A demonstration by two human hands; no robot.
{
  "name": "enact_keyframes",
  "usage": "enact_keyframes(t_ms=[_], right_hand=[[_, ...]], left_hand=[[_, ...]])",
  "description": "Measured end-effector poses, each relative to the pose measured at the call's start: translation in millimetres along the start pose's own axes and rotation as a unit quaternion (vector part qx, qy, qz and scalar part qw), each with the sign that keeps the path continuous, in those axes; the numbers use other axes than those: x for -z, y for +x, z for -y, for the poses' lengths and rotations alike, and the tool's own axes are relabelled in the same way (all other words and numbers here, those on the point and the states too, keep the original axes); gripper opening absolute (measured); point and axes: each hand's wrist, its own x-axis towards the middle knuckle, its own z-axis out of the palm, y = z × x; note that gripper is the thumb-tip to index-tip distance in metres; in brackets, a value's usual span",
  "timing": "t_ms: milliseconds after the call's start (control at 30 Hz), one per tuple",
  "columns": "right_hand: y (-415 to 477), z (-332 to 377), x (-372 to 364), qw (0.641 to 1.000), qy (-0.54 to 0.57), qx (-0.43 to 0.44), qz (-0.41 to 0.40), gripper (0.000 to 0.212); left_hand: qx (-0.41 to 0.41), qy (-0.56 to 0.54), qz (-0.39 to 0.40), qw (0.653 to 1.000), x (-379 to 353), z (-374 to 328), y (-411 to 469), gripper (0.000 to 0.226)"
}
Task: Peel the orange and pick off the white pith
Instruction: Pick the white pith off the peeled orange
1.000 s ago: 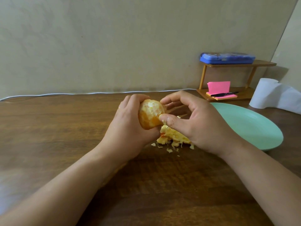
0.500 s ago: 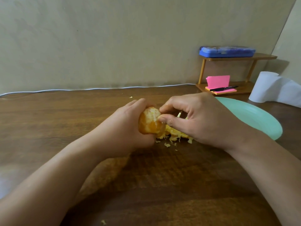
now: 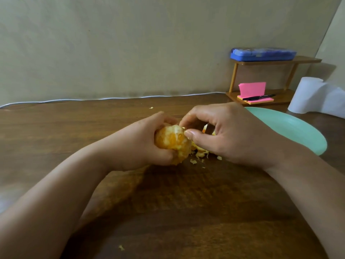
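Observation:
My left hand (image 3: 141, 141) grips the peeled orange (image 3: 172, 142) just above the wooden table (image 3: 74, 131), its fingers curled round the fruit's far side. White pith still streaks the orange's top. My right hand (image 3: 225, 135) is at the orange's right edge, with thumb and forefinger pinching a bit of pith on it. A heap of peel and pith scraps (image 3: 200, 153) lies on the table under my right hand, mostly hidden by it.
A mint-green plate (image 3: 291, 128) lies to the right behind my right hand. Further back stand a small wooden shelf (image 3: 276, 61) with a blue case, pink notes and a pen, and a white paper roll (image 3: 306, 95). A white cable (image 3: 74, 100) runs along the wall.
Both hands and the orange have sunk lower, closer to the table. The left hand has turned the orange a little. The right thumb and forefinger have stayed at its right edge.

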Motion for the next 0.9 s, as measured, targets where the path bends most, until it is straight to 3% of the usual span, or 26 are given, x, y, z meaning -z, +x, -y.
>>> enact_keyframes(t_ms=[167,367,433,500,567,700,800,833,900], right_hand=[[-1,0,-2,0.997,0.069,-0.038,-0.023,0.017],[6,-10,-18,0.960,0.240,-0.140,-0.031,0.030],[6,-12,-21,0.928,0.325,-0.181,0.003,0.035],[7,-11,-25,0.891,0.402,-0.210,0.027,0.038],[7,-12,-29,0.860,0.457,-0.226,0.022,0.037],[10,-9,-35,0.797,0.552,-0.241,-0.027,0.036],[10,-3,-36,0.755,0.609,-0.239,-0.040,0.035],[10,-2,-35,0.759,0.606,-0.235,-0.045,0.033],[10,-2,-29,0.825,0.518,-0.212,-0.075,0.024]], left_hand=[[0.018,-0.109,-0.033,0.993,2,10,2,0.065],[0.057,-0.324,-0.058,0.943,-6,9,7,0.061],[0.059,-0.273,-0.089,0.956,-9,6,8,0.067],[0.061,-0.120,-0.130,0.982,-10,0,7,0.071],[0.065,-0.043,-0.184,0.980,-13,-6,6,0.067],[0.032,-0.151,-0.248,0.956,-22,-11,7,0.052],[0.014,-0.325,-0.215,0.921,-29,-15,10,0.056],[0.014,-0.371,-0.204,0.906,-29,-15,10,0.060],[0.014,-0.398,-0.198,0.896,-26,-10,13,0.070]])
